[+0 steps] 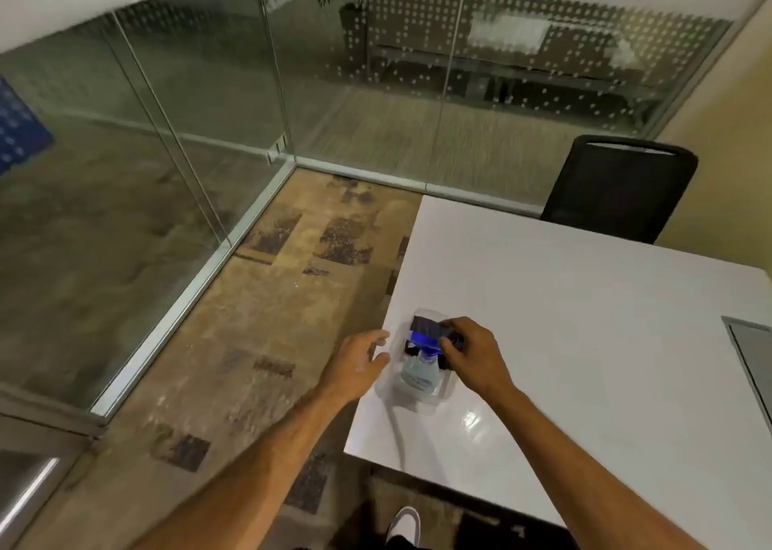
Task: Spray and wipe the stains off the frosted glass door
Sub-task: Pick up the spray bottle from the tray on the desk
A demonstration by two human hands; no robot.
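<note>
A clear spray bottle with a blue and black trigger head stands at the near left edge of the white table. My right hand curls round the trigger head from the right. My left hand hovers just left of the bottle, fingers loosely spread, holding nothing. Glass walls with a frosted dot pattern stand beyond the table, and a plain glass panel runs along the left. No cloth is in view.
A black office chair stands at the table's far side. Patterned carpet lies between the table and the glass. A metal inset sits in the table at the right edge. My white shoe shows at the bottom.
</note>
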